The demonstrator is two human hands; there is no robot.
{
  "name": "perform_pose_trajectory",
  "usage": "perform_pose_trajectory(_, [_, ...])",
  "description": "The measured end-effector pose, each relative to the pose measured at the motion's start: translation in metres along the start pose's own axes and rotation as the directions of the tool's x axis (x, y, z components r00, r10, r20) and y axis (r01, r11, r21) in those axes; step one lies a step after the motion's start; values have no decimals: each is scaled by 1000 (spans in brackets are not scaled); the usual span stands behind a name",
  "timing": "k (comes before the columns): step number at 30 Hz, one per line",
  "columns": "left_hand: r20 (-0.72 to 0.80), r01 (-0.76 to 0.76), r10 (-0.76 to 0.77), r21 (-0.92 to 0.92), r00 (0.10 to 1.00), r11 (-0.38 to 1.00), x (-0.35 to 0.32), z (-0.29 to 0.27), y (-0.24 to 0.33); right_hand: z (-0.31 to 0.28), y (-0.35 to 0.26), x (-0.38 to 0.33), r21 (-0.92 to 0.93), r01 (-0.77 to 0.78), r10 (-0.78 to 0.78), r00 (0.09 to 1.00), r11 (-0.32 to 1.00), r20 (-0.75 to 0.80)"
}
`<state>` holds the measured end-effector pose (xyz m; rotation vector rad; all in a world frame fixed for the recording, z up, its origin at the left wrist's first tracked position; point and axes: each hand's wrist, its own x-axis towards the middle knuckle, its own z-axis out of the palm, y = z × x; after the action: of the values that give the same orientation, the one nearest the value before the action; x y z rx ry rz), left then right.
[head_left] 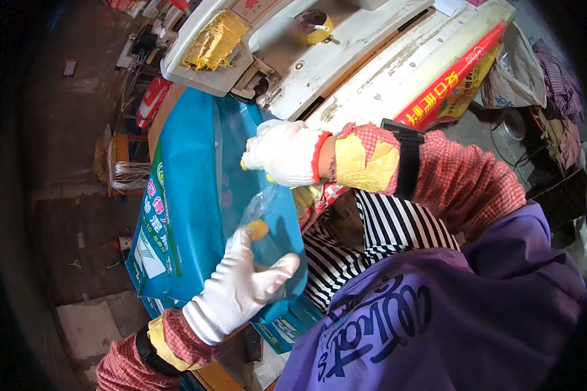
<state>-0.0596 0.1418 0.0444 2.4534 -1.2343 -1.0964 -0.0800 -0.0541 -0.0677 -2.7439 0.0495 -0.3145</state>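
Observation:
A blue printed sack (189, 156) lies across the work surface in front of me. Along its open side shows a clear plastic liner (259, 203). My right hand (285, 154), in a white knit glove with a red cuff, is closed over the liner near the sewing machine (261, 72). Yellow tape covers its fingertips. Nearer to me, my left hand (238, 283), also in a white glove, rests by the sack's near edge. Its thumb and taped index finger are spread apart, with nothing gripped between them. The other left fingers are partly hidden.
A yellow tape roll (319, 26) sits on the machine bed. Beyond my right arm are a red and yellow printed sack (453, 91) and a whitish bag (515, 72). A bundle of pale thread (134, 173) lies left of the blue sack. Striped cloth (404, 225) covers my lap.

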Motion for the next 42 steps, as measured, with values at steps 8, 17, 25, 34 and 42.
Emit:
perform_pose_trajectory(8, [309,281,-243,-81,919,956,-12,-18,31,11,6,-7,96,518,-506,853,850,-130])
perform_pose_trajectory(17, [420,-566,394,462,818,683,-9,-14,24,-12,-10,-17,232,432,-473,866,871,163])
perform_pose_trajectory(25, [498,-525,245,562,832,640,-16,-4,23,4,-42,-5,75,468,-458,801,881,386])
perform_pose_trajectory(34, [625,-682,398,310,671,663,4,37,37,-30,-59,-30,294,185,-279,906,938,319])
perform_pose_trajectory(42, [643,-690,402,284,652,665,9,42,39,3,-3,-31,530,-546,569,810,649,138])
